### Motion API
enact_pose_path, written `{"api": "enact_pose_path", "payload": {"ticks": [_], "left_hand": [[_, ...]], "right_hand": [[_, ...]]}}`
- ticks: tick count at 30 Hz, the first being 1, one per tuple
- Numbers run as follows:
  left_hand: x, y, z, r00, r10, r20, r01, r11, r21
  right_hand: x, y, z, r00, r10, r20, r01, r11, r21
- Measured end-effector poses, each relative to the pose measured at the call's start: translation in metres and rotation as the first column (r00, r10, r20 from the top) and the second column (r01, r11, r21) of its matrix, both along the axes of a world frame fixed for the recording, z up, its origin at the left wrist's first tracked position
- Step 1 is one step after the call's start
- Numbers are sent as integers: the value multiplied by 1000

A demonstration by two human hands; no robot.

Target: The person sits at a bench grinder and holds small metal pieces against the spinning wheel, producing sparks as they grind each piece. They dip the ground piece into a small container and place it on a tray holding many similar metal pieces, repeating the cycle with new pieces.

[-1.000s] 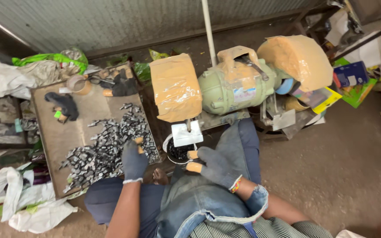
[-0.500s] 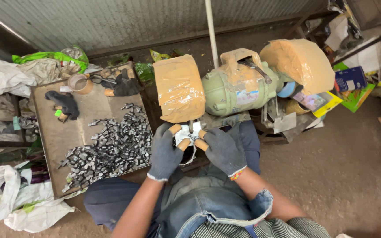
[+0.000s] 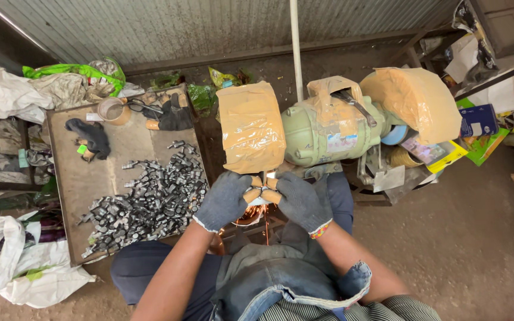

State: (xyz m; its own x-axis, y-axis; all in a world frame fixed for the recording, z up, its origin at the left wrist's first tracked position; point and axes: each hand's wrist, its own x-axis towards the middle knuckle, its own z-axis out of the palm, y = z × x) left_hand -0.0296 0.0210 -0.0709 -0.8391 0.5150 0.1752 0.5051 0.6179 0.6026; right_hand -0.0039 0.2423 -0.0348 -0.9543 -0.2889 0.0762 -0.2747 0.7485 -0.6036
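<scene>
My left hand (image 3: 224, 200) and my right hand (image 3: 300, 201), both in dark grey gloves with taped fingertips, meet just under the tape-wrapped left wheel cover (image 3: 251, 126) of a green bench grinder (image 3: 328, 132). Between the fingertips I pinch a small metal piece (image 3: 262, 191), mostly hidden by the fingers. Orange sparks (image 3: 257, 217) fall below the hands. A heap of small grey metal parts (image 3: 147, 199) lies on the tray (image 3: 78, 184) to my left.
A spare dark glove (image 3: 93, 137), a cup (image 3: 111, 110) and another glove (image 3: 174, 117) sit at the tray's far end. White and green bags (image 3: 25, 89) lie at the left. A tape-wrapped right wheel cover (image 3: 414, 101), boxes and clutter stand at the right. A white pole (image 3: 295, 41) rises behind.
My left hand left the parts heap and joined the right hand; both rose to the grinder's left wheel. Sparks now fall beneath them.
</scene>
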Motion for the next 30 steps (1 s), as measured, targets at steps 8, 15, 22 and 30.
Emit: {"api": "enact_pose_path", "payload": {"ticks": [8, 15, 22, 30], "left_hand": [[7, -3, 4, 1000, 26, 10, -27, 991, 128], [14, -13, 19, 998, 54, 12, -56, 991, 125], [74, 5, 8, 949, 311, -61, -297, 940, 165], [71, -25, 9, 861, 350, 370, -289, 934, -211]], "right_hand": [[-12, -5, -4, 995, -10, 97, 16, 998, -56], [-12, -15, -5, 998, -44, 50, 49, 993, -109], [16, -15, -1, 993, -64, 96, 60, 997, 49], [72, -5, -40, 991, 34, 133, -65, 970, 235]]}}
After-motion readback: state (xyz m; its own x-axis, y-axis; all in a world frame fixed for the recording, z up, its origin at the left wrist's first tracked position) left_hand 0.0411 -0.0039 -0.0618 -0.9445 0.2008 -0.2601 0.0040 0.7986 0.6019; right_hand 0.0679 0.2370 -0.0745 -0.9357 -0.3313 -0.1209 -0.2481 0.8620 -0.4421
